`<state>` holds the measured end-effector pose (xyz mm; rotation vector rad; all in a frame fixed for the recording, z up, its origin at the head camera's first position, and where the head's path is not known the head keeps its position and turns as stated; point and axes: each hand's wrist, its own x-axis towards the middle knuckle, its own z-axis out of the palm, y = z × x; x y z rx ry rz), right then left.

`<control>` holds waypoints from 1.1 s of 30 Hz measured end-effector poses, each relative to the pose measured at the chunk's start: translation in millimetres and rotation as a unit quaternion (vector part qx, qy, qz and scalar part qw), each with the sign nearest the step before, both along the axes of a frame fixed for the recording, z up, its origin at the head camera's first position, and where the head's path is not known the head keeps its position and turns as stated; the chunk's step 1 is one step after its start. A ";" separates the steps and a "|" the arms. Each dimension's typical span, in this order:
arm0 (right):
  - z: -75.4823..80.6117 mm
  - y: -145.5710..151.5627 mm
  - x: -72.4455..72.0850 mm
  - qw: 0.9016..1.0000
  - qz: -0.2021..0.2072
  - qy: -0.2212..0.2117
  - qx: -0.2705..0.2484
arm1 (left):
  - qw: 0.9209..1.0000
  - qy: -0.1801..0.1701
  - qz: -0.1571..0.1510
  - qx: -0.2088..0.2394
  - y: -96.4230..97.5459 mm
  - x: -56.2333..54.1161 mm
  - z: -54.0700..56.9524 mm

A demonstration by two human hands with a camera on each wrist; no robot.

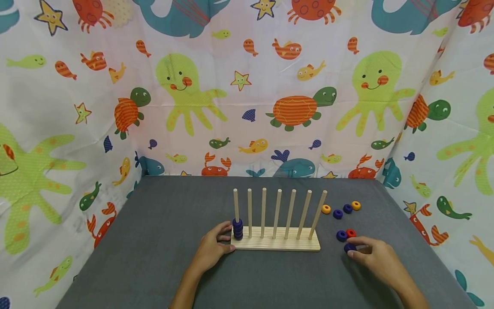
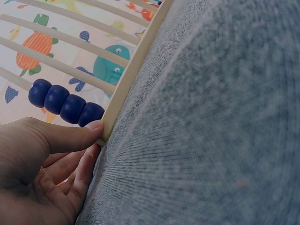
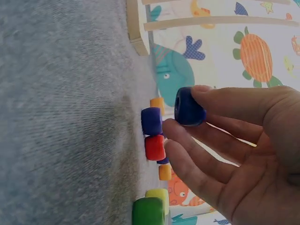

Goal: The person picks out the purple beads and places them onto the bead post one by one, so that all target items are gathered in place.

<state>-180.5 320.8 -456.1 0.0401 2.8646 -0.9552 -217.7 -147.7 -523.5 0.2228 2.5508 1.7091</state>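
A wooden peg stand (image 1: 275,244) with a row of several upright pegs stands on the grey cloth. Dark blue beads (image 1: 237,229) are stacked on its leftmost peg, and they show again in the left wrist view (image 2: 71,108). My left hand (image 1: 210,249) grips the left end of the base, its thumb pressed at the corner beside the lowest bead. To the right of the stand, my right hand (image 1: 380,259) pinches a blue bead (image 3: 188,108) between thumb and fingers. That bead is held just above the cloth.
Near the right hand lie a blue bead (image 1: 341,235) and a red bead (image 1: 350,233). Farther back are orange beads (image 1: 326,209) and more blue ones (image 1: 337,214). The right wrist view also shows a green bead (image 3: 148,212) and a yellow bead (image 3: 158,196). A patterned curtain (image 1: 239,64) hangs behind.
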 end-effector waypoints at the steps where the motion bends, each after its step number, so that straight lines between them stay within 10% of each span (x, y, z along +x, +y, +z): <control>1: 1.4 -0.5 -0.6 1.000 -0.001 0.003 0.004 | 1.000 0.000 0.000 0.001 -0.1 0.0 0.1; 19: 19.4 -20.0 1.7 0.990 -0.017 0.139 0.008 | 1.000 0.002 0.004 -0.004 -0.5 -0.1 -0.2; 33: 34.2 -38.3 2.2 0.956 -0.013 0.290 -0.039 | 1.000 -0.003 0.002 -0.002 -0.1 0.8 1.5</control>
